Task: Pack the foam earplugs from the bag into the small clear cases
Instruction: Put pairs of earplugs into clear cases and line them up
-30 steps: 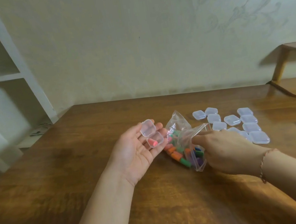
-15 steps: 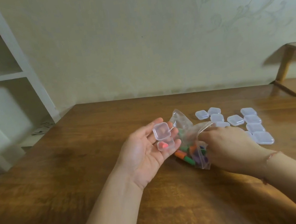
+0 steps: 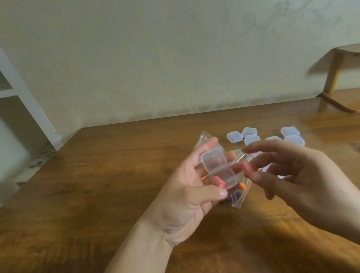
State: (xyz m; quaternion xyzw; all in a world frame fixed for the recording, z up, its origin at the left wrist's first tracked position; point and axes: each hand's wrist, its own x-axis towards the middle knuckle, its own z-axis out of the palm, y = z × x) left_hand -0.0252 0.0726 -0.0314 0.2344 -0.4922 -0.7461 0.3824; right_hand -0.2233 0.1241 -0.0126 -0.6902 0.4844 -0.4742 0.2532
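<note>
Head view: left hand [image 3: 189,194] gripped the open case [image 3: 219,170]; right hand [image 3: 294,176] pinched a pink earplug [image 3: 247,169] that could slip, missing the case.

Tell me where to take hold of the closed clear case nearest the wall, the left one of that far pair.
Pinch the closed case across its two opposite side edges, coming straight down from above. It lies flat on the table with its lid up, so only the thin sides offer a grip. Approach from its left and far sides, which look free; another case sits close on its right.
</note>
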